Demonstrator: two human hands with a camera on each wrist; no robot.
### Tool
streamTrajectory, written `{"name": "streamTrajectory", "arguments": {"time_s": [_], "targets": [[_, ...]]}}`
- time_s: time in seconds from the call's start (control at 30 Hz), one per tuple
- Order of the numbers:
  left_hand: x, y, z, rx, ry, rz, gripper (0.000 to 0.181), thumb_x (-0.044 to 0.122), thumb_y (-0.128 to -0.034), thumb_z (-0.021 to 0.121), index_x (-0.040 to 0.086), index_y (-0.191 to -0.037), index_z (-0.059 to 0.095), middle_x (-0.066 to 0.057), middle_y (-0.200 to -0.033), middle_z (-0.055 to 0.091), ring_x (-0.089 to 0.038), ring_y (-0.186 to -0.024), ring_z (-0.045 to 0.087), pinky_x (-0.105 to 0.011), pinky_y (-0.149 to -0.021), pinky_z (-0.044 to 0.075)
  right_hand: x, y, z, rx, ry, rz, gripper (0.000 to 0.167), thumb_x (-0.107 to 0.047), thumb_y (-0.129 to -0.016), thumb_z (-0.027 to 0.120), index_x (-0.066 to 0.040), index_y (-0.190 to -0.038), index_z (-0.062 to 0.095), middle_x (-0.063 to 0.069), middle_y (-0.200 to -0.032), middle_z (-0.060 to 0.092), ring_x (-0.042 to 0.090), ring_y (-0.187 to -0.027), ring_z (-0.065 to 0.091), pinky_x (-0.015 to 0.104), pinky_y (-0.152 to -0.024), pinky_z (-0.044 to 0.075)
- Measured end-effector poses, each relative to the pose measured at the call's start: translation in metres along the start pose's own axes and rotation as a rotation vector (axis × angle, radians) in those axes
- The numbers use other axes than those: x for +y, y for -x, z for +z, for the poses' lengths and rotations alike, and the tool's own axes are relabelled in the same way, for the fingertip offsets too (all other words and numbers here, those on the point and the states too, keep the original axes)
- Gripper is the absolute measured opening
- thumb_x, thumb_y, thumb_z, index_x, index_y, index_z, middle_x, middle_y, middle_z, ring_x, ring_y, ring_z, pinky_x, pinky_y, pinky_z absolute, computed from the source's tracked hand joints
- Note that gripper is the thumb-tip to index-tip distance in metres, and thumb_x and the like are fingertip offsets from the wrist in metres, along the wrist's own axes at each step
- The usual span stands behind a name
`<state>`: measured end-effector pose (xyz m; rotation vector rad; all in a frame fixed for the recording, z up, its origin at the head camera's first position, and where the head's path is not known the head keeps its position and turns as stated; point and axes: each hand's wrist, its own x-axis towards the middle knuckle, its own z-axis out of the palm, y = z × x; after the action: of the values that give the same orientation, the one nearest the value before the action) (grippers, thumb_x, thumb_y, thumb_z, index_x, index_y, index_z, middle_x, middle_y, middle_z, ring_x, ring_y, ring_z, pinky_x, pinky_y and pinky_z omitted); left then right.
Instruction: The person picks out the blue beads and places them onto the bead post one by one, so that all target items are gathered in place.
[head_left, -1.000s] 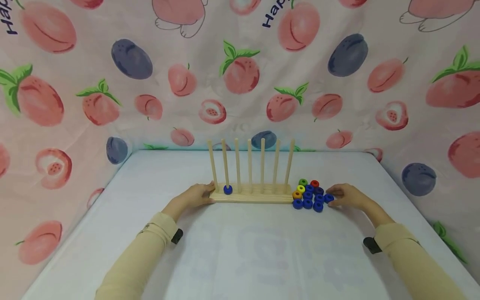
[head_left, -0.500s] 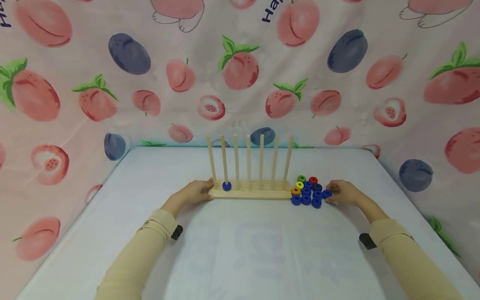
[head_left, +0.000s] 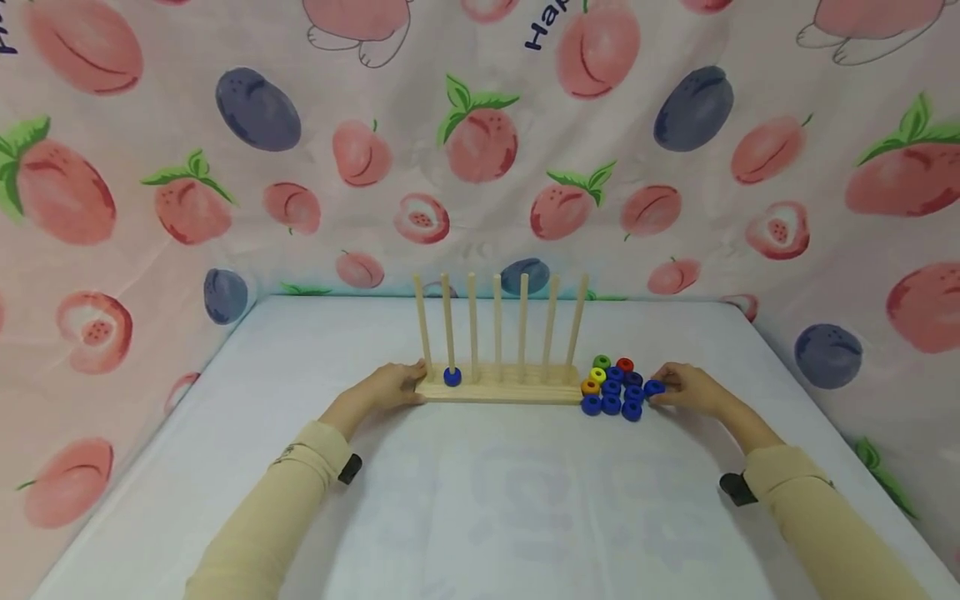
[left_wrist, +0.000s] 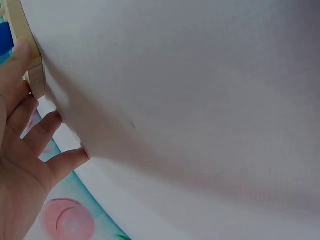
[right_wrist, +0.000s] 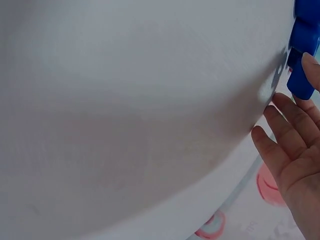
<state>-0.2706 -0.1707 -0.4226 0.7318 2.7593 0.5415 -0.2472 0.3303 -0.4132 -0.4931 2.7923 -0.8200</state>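
Observation:
My left hand (head_left: 386, 387) grips the left end of a wooden peg rack (head_left: 510, 393), thumb on its front side. In the left wrist view the other fingers of the left hand (left_wrist: 22, 165) spread behind and beside that end. Several upright pegs rise from the rack, and one blue ring (head_left: 452, 377) sits low on the second peg from the left. At the right, my right hand (head_left: 692, 390) pinches another blue ring (head_left: 654, 387) between thumb and finger, beside the cluster. The right wrist view shows this held ring (right_wrist: 300, 80) tilted under the thumb.
Against the rack's right end lies a cluster of rings: several blue ones (head_left: 611, 404), a green one (head_left: 602, 362), a red one (head_left: 625, 365), a yellow one (head_left: 597, 375) and an orange one (head_left: 590, 387). A fruit-print cloth (head_left: 480, 217) hangs behind the white table (head_left: 487, 492).
My right hand has closed its finger and thumb onto the outermost blue ring. The left hand keeps its hold on the rack. The head view has shifted slightly.

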Motion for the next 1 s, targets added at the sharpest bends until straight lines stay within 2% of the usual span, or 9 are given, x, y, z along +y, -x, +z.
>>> {"name": "streamTrajectory", "arguments": {"time_s": [0.1, 0.13, 0.17, 0.27, 0.4, 0.53, 0.73, 1.0], "targets": [[0.0, 0.001, 0.001, -0.007, -0.012, 0.016, 0.059, 0.024, -0.0906, 0.063, -0.002, -0.139, 0.04, -0.019, -0.147, 0.033, -0.043, -0.132, 0.038, -0.051, -0.111, 0.031, 0.004, 0.0, 0.001, 0.013, -0.003, -0.03, 0.04, -0.026, -0.082, 0.072, 0.006, -0.1, 0.058, 0.022, -0.1, 0.067, 0.031, -0.092, 0.064, 0.047, -0.082, 0.053], [0.0, 0.001, 0.001, -0.008, -0.012, 0.024, 0.059, 0.024, -0.0908, 0.062, -0.002, -0.139, 0.039, -0.019, -0.147, 0.032, -0.042, -0.132, 0.038, -0.051, -0.111, 0.031, 0.007, 0.001, 0.001, 0.026, -0.003, -0.055, 0.039, -0.028, -0.082, 0.073, 0.005, -0.098, 0.058, 0.021, -0.096, 0.068, 0.028, -0.088, 0.065, 0.042, -0.078, 0.054], [0.0, 0.002, 0.001, -0.007, -0.014, 0.035, 0.059, 0.024, -0.0912, 0.062, -0.002, -0.139, 0.039, -0.02, -0.147, 0.032, -0.042, -0.132, 0.038, -0.051, -0.111, 0.032, 0.008, 0.002, 0.001, 0.033, 0.004, -0.062, 0.04, -0.03, -0.081, 0.073, 0.004, -0.097, 0.058, 0.021, -0.096, 0.068, 0.029, -0.088, 0.065, 0.043, -0.077, 0.054], [0.002, 0.001, 0.001, -0.005, -0.023, 0.05, 0.06, 0.025, -0.092, 0.061, -0.002, -0.14, 0.038, -0.019, -0.148, 0.032, -0.042, -0.132, 0.038, -0.05, -0.111, 0.033, 0.007, 0.004, 0.0, 0.05, 0.018, -0.053, 0.042, -0.033, -0.081, 0.073, 0.003, -0.097, 0.059, 0.022, -0.097, 0.067, 0.037, -0.093, 0.064, 0.049, -0.081, 0.053], [0.002, 0.002, 0.001, 0.0, -0.023, 0.039, 0.06, 0.025, -0.0912, 0.062, -0.002, -0.139, 0.039, -0.019, -0.148, 0.032, -0.042, -0.132, 0.038, -0.05, -0.111, 0.033, -0.003, 0.004, 0.001, 0.054, 0.046, -0.015, 0.038, -0.026, -0.084, 0.071, 0.005, -0.102, 0.058, 0.025, -0.104, 0.066, 0.046, -0.104, 0.059, 0.06, -0.091, 0.046], [0.001, 0.004, 0.0, 0.005, -0.017, 0.025, 0.059, 0.025, -0.0903, 0.063, -0.003, -0.138, 0.041, -0.019, -0.147, 0.033, -0.042, -0.132, 0.038, -0.05, -0.111, 0.033, -0.012, 0.001, 0.004, 0.072, 0.065, -0.018, 0.034, -0.019, -0.085, 0.07, 0.006, -0.105, 0.057, 0.026, -0.105, 0.066, 0.044, -0.105, 0.06, 0.06, -0.093, 0.045], [0.003, 0.002, -0.002, 0.0, -0.008, 0.033, 0.06, 0.025, -0.0904, 0.063, -0.003, -0.138, 0.04, -0.02, -0.147, 0.033, -0.042, -0.133, 0.037, -0.05, -0.111, 0.032, -0.012, 0.0, 0.006, 0.119, 0.081, -0.009, 0.032, -0.015, -0.086, 0.068, 0.007, -0.106, 0.056, 0.028, -0.106, 0.065, 0.046, -0.105, 0.059, 0.058, -0.093, 0.046], [0.003, 0.003, 0.0, 0.005, -0.005, -0.003, 0.06, 0.025, -0.0901, 0.063, -0.002, -0.139, 0.039, -0.018, -0.148, 0.033, -0.041, -0.133, 0.037, -0.05, -0.112, 0.031, -0.023, -0.001, 0.008, 0.152, 0.038, -0.034, 0.031, -0.015, -0.085, 0.069, 0.006, -0.105, 0.058, 0.024, -0.101, 0.067, 0.044, -0.102, 0.061, 0.057, -0.092, 0.048]]}}
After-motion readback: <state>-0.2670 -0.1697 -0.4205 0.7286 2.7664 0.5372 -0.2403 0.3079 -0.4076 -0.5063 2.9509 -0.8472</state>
